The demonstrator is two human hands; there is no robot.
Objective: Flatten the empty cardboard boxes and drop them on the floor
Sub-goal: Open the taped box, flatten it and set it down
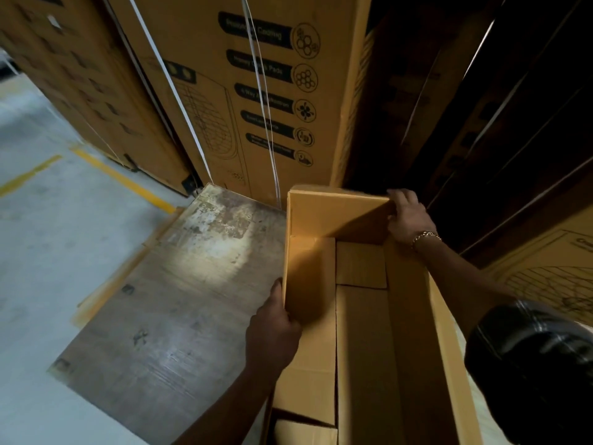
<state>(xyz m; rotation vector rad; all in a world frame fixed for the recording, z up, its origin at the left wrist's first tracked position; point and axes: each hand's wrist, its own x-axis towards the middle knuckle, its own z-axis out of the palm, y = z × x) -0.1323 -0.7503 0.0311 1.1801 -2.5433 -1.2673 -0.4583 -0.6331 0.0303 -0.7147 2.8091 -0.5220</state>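
Warehouse floor (48, 220) fills the left, tall cartons (256, 91) behind. Lower centre stands the open box (362, 348): left hand (272, 332) grips its left wall, right hand (407, 216) its far corner, likely to skew it flat.

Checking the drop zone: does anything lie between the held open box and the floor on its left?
Yes. A worn flat board lies directly left of the cardboard box, covering the floor there; bare floor shows only beyond it. Left hand and right hand grip the box's rim.
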